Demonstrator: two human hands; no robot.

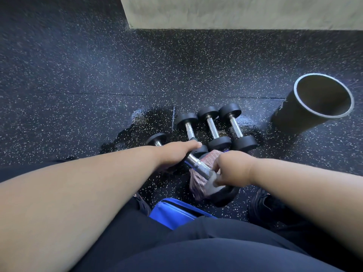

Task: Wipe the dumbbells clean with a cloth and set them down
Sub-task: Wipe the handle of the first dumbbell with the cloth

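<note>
Four dumbbells on a dark speckled floor (78,71), seen from the head camera looking down.

Item 1: held dumbbell (198,164). Lies at a slant from upper left to lower right, nearest the person. Far head shows past the left wrist; knurled chrome handle is bare between the two hands; near head is partly covered by the cloth.

Item 2: left hand (176,156). Arm stretched forward from the lower left, palm down. Fingers curl over the handle's upper part and grip it; the fingertips touch the near head of the next dumbbell.

Item 3: right hand (231,167). Arm comes in from the lower right, wrist bent inward. Fingers are bunched round the cloth (204,185) and press it onto the lower end of the handle.

Item 4: cloth. Reddish patterned with a white part, wrapped under and beside the handle's lower end, hanging toward the floor.

Item 5: three dumbbells (213,128). Set side by side, close together, just beyond the hands, on a wet patch (145,120) of floor.

Item 6: black tube (306,107). Tilted, open end up, well to the right of the row.

Item 7: blue bag (174,211). Between the person's legs, below the cloth.

Item 8: pale wall (235,12). Along the top edge.
</note>
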